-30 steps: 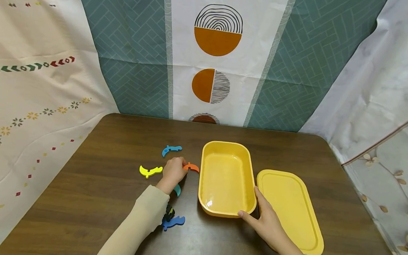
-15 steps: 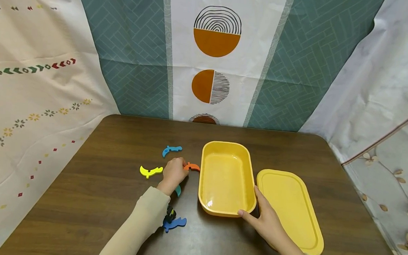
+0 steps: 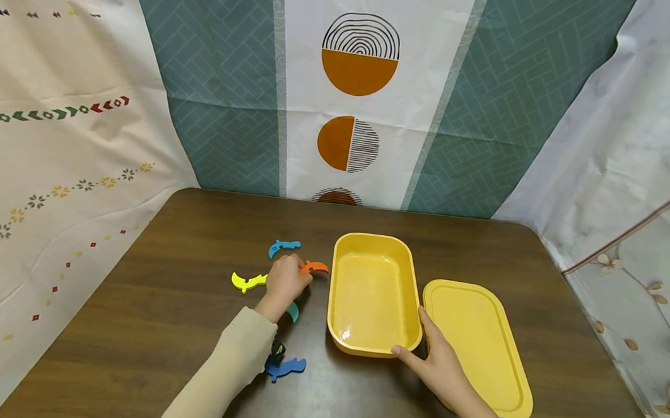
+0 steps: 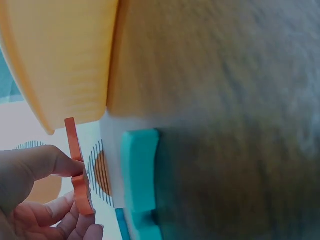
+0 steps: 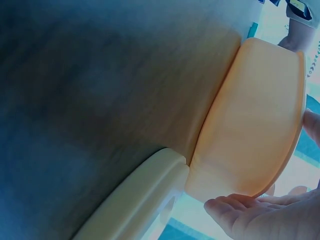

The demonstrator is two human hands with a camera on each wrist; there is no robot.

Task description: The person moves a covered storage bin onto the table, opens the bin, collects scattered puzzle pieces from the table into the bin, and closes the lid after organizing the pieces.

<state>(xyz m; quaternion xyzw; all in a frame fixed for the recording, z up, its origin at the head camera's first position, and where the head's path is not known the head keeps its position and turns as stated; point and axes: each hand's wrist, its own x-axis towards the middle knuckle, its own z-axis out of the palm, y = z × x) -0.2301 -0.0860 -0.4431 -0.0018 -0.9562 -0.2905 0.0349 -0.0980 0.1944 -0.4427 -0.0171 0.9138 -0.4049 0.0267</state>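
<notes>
My left hand [image 3: 287,282] pinches a flat, curved orange piece [image 3: 315,267] between thumb and fingers, just left of the yellow container [image 3: 370,353]. In the left wrist view the orange piece [image 4: 81,192] is held up off the table, near the container's wall [image 4: 60,60]. My right hand [image 3: 446,369] touches the container's near right corner, its thumb at the front rim and fairly straight fingers along the right side. In the right wrist view this hand [image 5: 270,215] lies against the outer wall. A teal piece [image 3: 292,311] is partly hidden under the left wrist.
Around the left arm lie a light blue piece [image 3: 283,248], a yellow piece [image 3: 248,283] and a darker blue piece [image 3: 287,369] of similar curved shape. A yellow lid [image 3: 481,349] lies right of the container. Patterned cloth [image 3: 222,89] hangs behind the table's far edge.
The left hand has raised the orange piece slightly, still pinching it. The right hand and the container have stayed in place.
</notes>
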